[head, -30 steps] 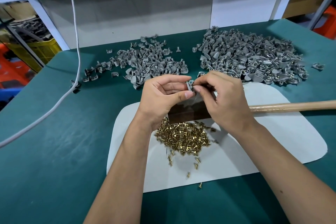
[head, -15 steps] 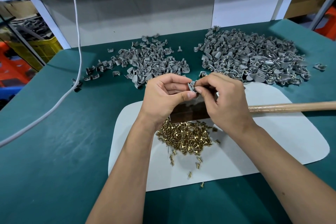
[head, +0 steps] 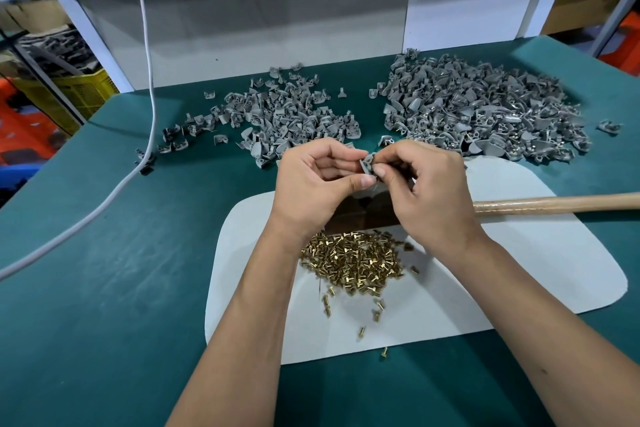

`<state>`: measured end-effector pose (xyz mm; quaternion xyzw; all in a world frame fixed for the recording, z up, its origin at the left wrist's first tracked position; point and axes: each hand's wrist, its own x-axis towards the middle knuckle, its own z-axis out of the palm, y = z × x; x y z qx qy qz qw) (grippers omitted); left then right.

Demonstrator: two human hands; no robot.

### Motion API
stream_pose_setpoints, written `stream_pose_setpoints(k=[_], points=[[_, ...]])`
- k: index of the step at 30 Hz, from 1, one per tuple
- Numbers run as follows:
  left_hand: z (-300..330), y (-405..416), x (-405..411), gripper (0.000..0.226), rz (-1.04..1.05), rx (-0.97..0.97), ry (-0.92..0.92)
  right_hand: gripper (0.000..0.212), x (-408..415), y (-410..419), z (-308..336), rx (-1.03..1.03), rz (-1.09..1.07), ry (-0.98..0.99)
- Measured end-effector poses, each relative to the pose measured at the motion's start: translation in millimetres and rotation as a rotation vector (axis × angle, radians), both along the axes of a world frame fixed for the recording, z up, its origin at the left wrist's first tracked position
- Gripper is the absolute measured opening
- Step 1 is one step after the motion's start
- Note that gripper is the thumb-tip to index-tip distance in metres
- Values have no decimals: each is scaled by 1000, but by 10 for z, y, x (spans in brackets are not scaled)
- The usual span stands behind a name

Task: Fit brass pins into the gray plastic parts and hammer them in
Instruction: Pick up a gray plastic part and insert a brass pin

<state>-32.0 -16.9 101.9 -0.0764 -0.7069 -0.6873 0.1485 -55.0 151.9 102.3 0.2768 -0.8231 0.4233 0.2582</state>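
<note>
Both hands meet above the middle of the table, clamped on one gray part (head: 367, 163): the left hand (head: 313, 184) pinches it between thumb and curled fingers, and the right hand (head: 427, 187) pinches at its right edge with thumb and forefinger. Whether a pin sits between the right fingertips cannot be told; the spot is too small and partly hidden.

Nearest the person, one stray pin (head: 383, 352) lies on the green table (head: 104, 288) just off the front edge of a white mat (head: 519, 270). A few more pins are scattered on the mat, and behind them sits the brass pin heap (head: 349, 258), between the two wrists. Just beyond the heap, under the hands, a dark block (head: 360, 215) rests on the mat, mostly covered by the hands. A wooden handle (head: 554, 203) runs from behind the right hand off the right edge of the view, lying across the mat.

Farther back are two piles of gray parts: a smaller, looser left pile (head: 277, 114) and a larger right pile (head: 485, 114), well apart from each other, the right one touching the mat's far edge. A white cable (head: 145, 80) hangs down at the left and trails across the table. Beyond the table stand a gray wall panel (head: 277, 28) and, far left, a yellow crate (head: 83, 90).
</note>
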Motion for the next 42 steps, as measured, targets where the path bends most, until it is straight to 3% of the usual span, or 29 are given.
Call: stream_pose_setpoints(k=[6, 13, 18, 22, 26, 35, 42], points=[[6, 112, -4, 32, 101, -142, 43, 8, -43, 49, 33, 105, -11, 24], [-34, 84, -23, 16, 166, -348, 22, 7, -68, 103, 145, 258, 30, -3], [-50, 34, -26, 15, 162, -410, -82, 3, -196, 339, 306, 347, -18, -201], [-39, -28, -21, 18, 171, -467, -95, 3, -325, 649, 384, 662, -52, -467], [-33, -54, -13, 19, 139, -460, -126, 13, -341, 788, 376, 892, 6, -579], [-22, -73, -4, 19, 96, -427, -164, 8, -351, 859, 353, 928, 83, -536], [-32, -49, -18, 16, 103, -422, -174, 6, -281, 809, 537, 471, 110, -572]])
